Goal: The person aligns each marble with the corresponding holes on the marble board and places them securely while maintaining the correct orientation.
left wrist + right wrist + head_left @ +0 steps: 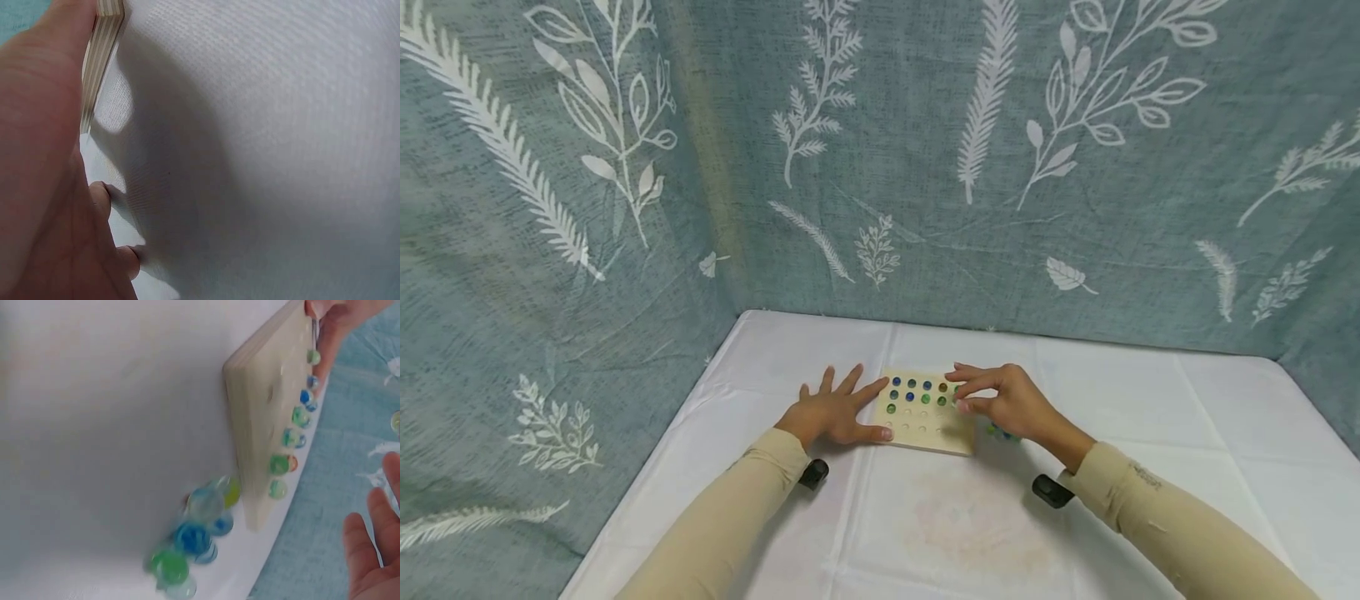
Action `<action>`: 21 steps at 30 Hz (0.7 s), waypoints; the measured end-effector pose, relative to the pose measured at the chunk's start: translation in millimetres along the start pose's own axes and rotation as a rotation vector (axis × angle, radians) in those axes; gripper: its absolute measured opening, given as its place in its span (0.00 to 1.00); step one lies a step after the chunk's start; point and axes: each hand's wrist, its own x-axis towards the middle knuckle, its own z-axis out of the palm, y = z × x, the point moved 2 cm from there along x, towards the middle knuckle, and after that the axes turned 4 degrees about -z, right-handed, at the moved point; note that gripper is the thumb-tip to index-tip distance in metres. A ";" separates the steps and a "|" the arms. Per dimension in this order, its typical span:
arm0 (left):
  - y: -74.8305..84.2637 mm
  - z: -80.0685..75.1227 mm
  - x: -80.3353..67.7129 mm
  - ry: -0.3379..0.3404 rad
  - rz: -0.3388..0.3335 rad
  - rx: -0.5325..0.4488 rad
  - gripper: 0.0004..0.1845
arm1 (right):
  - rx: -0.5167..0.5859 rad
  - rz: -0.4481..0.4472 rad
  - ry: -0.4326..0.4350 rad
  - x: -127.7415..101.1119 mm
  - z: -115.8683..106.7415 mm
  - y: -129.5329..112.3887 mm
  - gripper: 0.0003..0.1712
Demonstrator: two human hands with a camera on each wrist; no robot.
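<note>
Left hand [835, 414] steadies the wooden board [927, 414]; right hand [1006, 404] perhaps pinching.

Loose marbles [190, 540] blurred in right wrist view; right hand [1011, 404] hides most of them in head view

Beige long sleeves [737, 500], black wrist-mounted cameras [1051, 490].

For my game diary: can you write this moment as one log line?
left hand steadies wooden board | right hand hovers over marbles | loose marbles beside board
</note>
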 end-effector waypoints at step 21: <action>-2.8 4.0 3.1 0.011 -0.008 0.026 0.50 | 0.048 0.030 -0.032 21.5 24.3 -5.5 0.10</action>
